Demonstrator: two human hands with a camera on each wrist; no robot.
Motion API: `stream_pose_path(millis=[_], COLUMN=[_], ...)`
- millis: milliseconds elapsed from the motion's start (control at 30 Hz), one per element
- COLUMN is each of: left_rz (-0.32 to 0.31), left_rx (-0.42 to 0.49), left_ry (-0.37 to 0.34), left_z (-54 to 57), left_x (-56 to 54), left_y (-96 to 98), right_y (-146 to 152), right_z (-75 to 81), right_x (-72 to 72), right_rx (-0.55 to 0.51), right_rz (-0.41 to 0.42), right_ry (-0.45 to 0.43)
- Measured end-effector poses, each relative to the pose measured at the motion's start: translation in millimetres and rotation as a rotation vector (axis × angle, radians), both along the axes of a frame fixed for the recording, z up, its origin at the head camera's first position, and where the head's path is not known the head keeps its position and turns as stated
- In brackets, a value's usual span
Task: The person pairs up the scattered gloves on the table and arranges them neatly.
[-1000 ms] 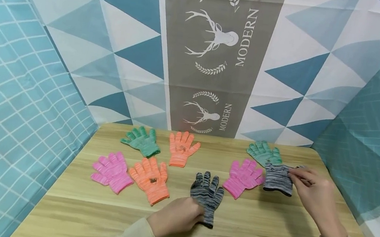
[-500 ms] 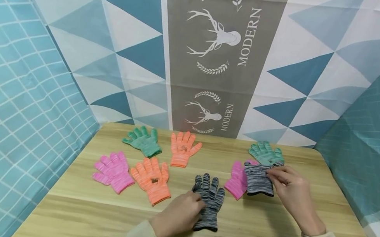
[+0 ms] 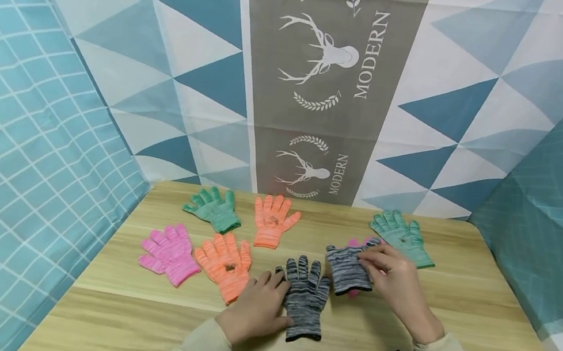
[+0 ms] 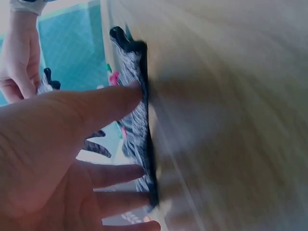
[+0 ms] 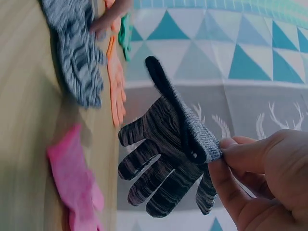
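Observation:
A dark grey-and-black striped knit glove lies on the table, its fingers pointing away from me. My left hand rests at its left edge, fingers loosely extended and thumb by the cuff; the left wrist view shows the thumb and fingertips right at the glove. Just to the right, my right hand pinches a matching striped glove between thumb and fingertips. In the right wrist view this glove hangs above the table with its fingers drooping. It hides most of a pink glove from the head view.
Two orange gloves, a green glove and a pink glove lie on the left of the wooden table. Another green glove lies at the back right. Patterned sheets stand behind and beside the table.
My right hand has carried its striped glove leftward, past the right green glove and over the pink one. My left hand has released the lying glove's cuff and spread its fingers along its left edge.

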State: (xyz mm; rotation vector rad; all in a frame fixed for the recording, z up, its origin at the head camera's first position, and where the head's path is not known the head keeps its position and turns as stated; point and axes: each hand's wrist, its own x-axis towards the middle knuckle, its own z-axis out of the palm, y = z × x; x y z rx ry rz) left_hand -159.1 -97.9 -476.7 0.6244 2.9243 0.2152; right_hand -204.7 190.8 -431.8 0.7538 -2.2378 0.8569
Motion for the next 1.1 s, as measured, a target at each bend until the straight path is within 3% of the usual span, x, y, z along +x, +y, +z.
stream_pose_path(millis=[200, 467, 667, 833, 1100], left_rz=[0.013, 0.029, 0.041, 0.039, 0.026], left_rx=[0.083, 0.018, 0.009, 0.031, 0.007], left_ry=[-0.05, 0.002, -0.031, -0.074, -0.079], left_z=[-1.9, -4.9, -7.4, -8.0, -8.4], left_x=[-4.3, -3.6, -5.3, -8.7, -12.9], left_y=[-9.0, -14.0, -18.1, -19.2, -19.5], right_y=[-26, -47, -57, -62, -61], right_z=[-3.1, -10.5, -23.1, -38.6, -55.7], right_x=[1.0, 9.5, 13.0, 17.9, 24.6], right_rx=[-0.042, -0.068, -0.085, -0.089, -0.048], right_rz=[0.121, 0.191, 0.239, 0.234, 0.203], right_ry=[-0.012, -0.041, -0.036, -0.148, -0.389])
